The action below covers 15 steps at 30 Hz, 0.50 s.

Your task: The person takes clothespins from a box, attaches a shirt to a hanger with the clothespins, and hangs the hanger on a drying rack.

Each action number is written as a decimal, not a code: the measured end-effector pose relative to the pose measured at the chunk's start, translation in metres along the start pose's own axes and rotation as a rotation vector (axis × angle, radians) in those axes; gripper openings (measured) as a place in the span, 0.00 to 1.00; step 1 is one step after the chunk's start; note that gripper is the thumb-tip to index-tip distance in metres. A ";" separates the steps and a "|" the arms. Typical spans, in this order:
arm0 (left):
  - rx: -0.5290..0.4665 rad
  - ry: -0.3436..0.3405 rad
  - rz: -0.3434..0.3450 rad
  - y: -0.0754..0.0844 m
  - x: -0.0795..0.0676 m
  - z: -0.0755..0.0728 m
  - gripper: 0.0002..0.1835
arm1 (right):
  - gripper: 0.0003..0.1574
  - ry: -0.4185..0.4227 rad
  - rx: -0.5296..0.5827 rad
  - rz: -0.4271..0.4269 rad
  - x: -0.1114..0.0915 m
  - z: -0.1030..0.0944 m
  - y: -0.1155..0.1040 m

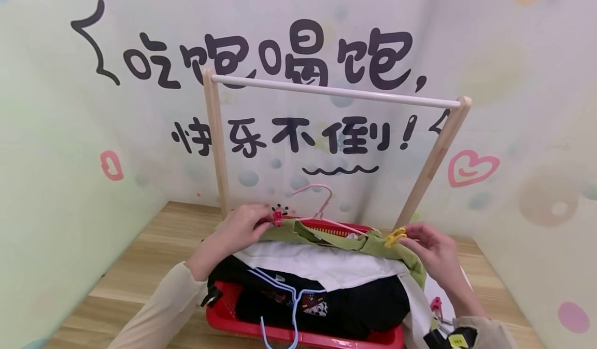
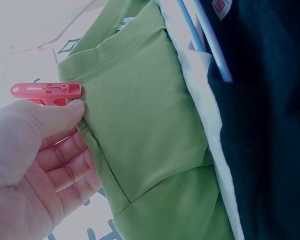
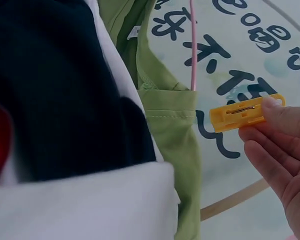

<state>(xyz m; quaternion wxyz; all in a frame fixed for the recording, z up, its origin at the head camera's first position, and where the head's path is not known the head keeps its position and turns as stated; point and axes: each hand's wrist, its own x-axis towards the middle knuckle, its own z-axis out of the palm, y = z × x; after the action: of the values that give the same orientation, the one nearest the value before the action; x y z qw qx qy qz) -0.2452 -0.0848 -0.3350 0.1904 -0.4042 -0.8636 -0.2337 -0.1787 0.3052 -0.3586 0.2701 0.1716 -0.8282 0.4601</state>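
Note:
A green shirt [image 2: 135, 110] hangs on a pink hanger [image 1: 322, 209] over a red basket. At one shoulder my left hand [image 1: 244, 228] pinches a red clothespin [image 2: 50, 91], whose tip meets the shirt's edge; whether it bites the cloth I cannot tell. My right hand [image 1: 436, 250] holds a yellow clothespin [image 3: 245, 112] between thumb and fingers, beside the other shoulder. In the right wrist view that clothespin stands apart from the green cloth. A white garment [image 1: 322, 261] and a black garment [image 1: 364, 302] with a blue hanger [image 1: 295, 297] lie nearer me.
The red basket [image 1: 303, 333] sits under the clothes on a wooden table [image 1: 135, 266]. Behind it rises a rack with wooden posts [image 1: 216, 147] and a white rail [image 1: 336, 91]. Another red clothespin [image 1: 436, 306] lies at the right. A printed wall backdrop stands behind.

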 end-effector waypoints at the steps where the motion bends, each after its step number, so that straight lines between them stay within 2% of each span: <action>1: 0.000 0.001 0.001 0.000 0.000 0.000 0.03 | 0.12 -0.011 0.008 0.009 0.003 0.002 0.002; 7: 0.013 0.007 -0.003 0.000 0.000 0.001 0.03 | 0.10 -0.099 0.069 0.047 0.016 0.012 0.011; 15: 0.019 -0.014 -0.019 0.000 -0.001 0.001 0.02 | 0.09 -0.185 0.102 0.121 0.020 0.017 0.017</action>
<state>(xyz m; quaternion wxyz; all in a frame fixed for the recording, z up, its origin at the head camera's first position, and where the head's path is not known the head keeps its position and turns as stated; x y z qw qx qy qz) -0.2445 -0.0849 -0.3360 0.1861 -0.3956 -0.8709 -0.2245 -0.2089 0.2987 -0.3651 0.1553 0.1767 -0.8340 0.4992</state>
